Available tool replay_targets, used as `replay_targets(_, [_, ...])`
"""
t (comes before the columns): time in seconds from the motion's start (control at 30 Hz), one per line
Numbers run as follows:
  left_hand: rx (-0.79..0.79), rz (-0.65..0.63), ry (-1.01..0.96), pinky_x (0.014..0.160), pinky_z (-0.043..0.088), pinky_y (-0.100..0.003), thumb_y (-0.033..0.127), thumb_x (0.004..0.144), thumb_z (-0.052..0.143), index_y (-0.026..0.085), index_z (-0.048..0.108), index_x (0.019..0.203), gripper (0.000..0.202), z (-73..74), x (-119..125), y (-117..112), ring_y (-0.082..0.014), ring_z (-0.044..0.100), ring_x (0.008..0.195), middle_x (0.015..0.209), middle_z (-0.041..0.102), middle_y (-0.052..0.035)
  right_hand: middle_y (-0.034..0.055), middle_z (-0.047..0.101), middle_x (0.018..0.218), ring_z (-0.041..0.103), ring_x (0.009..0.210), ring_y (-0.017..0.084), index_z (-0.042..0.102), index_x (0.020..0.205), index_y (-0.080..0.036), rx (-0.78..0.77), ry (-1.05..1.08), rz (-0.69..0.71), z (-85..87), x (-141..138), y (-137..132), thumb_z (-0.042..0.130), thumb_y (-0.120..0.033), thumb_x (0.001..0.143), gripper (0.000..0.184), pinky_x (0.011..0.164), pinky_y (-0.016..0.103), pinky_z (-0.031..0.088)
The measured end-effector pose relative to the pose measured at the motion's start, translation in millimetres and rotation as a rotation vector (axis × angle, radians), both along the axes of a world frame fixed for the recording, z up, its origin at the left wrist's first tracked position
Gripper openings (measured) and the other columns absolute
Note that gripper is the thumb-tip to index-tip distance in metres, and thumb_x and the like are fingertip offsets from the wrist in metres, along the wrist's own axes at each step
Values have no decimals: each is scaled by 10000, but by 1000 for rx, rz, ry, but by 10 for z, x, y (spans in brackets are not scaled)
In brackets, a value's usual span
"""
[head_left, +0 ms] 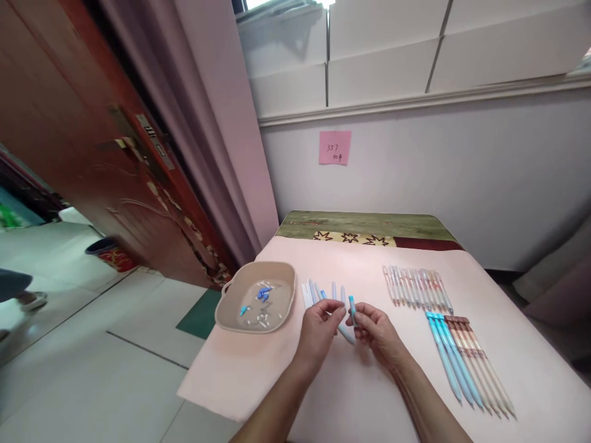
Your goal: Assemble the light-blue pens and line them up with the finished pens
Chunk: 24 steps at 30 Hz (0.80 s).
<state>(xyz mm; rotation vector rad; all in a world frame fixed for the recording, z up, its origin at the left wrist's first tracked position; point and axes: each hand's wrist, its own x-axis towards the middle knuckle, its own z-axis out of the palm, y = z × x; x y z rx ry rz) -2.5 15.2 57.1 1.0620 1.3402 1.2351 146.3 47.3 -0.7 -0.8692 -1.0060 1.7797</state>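
My left hand [318, 329] and my right hand [376, 331] meet over the pink table cover [258, 369]. The left hand's fingers are closed on a pale blue pen barrel [344, 332] that slants down to the right. Pinched upright in my right hand is a small bright blue pen part [352, 306]. Just beyond the hands lie several loose pale pen barrels [318, 291] side by side.
A beige tray [231, 307] with small blue and white pen parts sits left of the hands. Rows of assembled pens lie to the right: clear-pink ones [418, 286], then blue and tan ones [466, 360]. A wooden door [92, 154] stands open on the left; a wall with a pink note [335, 147] is behind.
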Motion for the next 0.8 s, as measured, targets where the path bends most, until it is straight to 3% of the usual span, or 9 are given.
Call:
replay_targets(0.1, [68,61,151,503,395,-205,346,699,679,158,678,881,262,161,-415,0,-94,499,538,724,637,-15,51,682,814,540,555,104,663,864,-179,-24,66,-43,-8,24,-12,759,-428,712,307,442,189,337])
replay_targets(0.23, [68,142,461,516,401,-219,331,658,660,157,648,781,214,380,-1328,170,-131,534,565,656,629,-7,21,659,836,513,601,74,688,857,-184,-55,179,-107,-58,38,-2,790,-344,701,245,485,161,370])
replay_targets(0.33, [13,197,856,561,412,-235,292,664,618,169,639,761,158,505,-2000,285,-162,579,630,677,654,-11,7,633,779,497,587,63,699,849,-182,-107,245,-123,-84,48,20,798,-322,699,228,486,145,388])
replay_targets(0.4, [-30,169,1129,587,395,-241,264,689,581,186,637,742,110,550,-2297,307,-168,585,656,687,662,-9,8,630,785,497,583,61,704,903,-188,-147,279,-134,-85,59,31,798,-319,702,258,476,136,399])
replay_targets(0.53, [-38,83,1235,615,370,-253,207,666,595,192,621,660,31,518,-2463,299,-177,582,669,672,658,-14,11,636,815,511,585,58,679,1066,-199,-197,317,-131,-84,79,37,784,-308,724,375,481,126,430])
replay_targets(0.8, [-27,1,1174,689,385,-274,127,654,571,184,640,650,90,309,-2279,584,-198,590,734,703,659,-31,33,674,836,535,588,75,699,960,-175,-151,282,-90,-92,54,-6,780,-265,715,273,517,165,461])
